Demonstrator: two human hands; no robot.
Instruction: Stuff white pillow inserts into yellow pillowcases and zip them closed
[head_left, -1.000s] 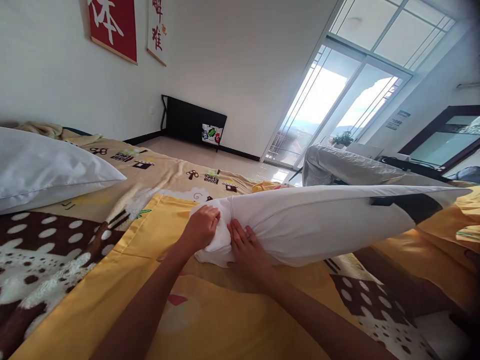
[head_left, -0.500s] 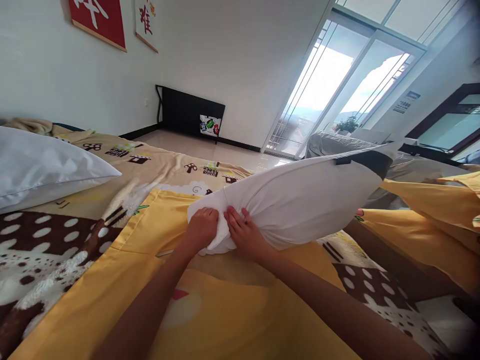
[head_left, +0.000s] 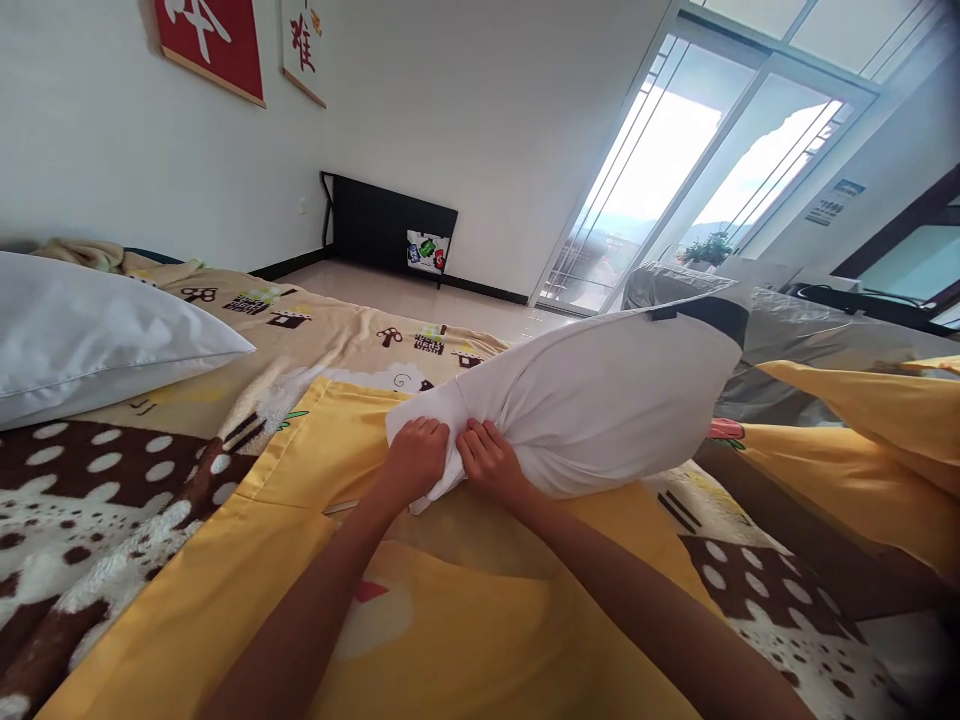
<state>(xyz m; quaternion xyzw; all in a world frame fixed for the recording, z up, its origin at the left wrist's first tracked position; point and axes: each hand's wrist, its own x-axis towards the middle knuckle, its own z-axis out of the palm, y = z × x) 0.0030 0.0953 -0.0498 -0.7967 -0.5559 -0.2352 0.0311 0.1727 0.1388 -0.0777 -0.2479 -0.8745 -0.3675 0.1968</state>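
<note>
A white pillow (head_left: 622, 390) stretches from my hands toward the right, its near end gathered into folds and a dark patch on its far end. My left hand (head_left: 418, 455) is closed around the fabric at the pillow's near corner. Just to its right, my right hand (head_left: 491, 462) has its fingers curled into the bunched fabric. Beneath both hands and forearms lies a yellow cloth cover (head_left: 285, 500) with a red and pale printed figure. A slit with a pale edge shows in it near my left wrist.
Another white pillow (head_left: 97, 330) lies at left on a brown-and-cream patterned blanket (head_left: 300, 320). More yellow cloth (head_left: 817, 470) is at right. Beyond it stands a grey plastic-covered piece of furniture (head_left: 795, 330). A black folded panel (head_left: 367, 220) leans on the wall near the glass sliding door (head_left: 652, 150).
The fingers of my right hand, flatter on the pillow before, are now curled into its fabric. The pillow's far end has shifted left and looks nearer my hands. The view has turned slightly.
</note>
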